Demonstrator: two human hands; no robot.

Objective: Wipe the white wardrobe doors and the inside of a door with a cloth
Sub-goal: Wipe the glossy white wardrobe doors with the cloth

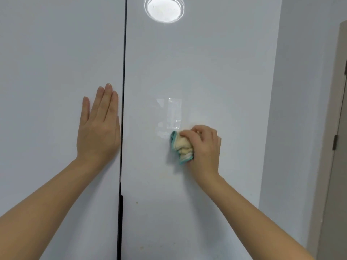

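Two glossy white wardrobe doors fill the view, both closed, split by a dark vertical gap. My left hand [98, 126] lies flat, fingers straight, against the left door [47, 72] right beside the gap. My right hand [203, 147] grips a bunched yellow cloth with a teal edge [181, 146] and presses it on the right door [206, 72]. The cloth sits just below a strip of clear tape [174, 113] stuck to that door, with smeary residue to the tape's left.
A round ceiling lamp is reflected at the top of the right door [164, 9]. A dark handle strip [121, 209] runs down the gap lower down. To the right are a pale wall [293, 109] and a brownish door frame with a hinge [334, 142].
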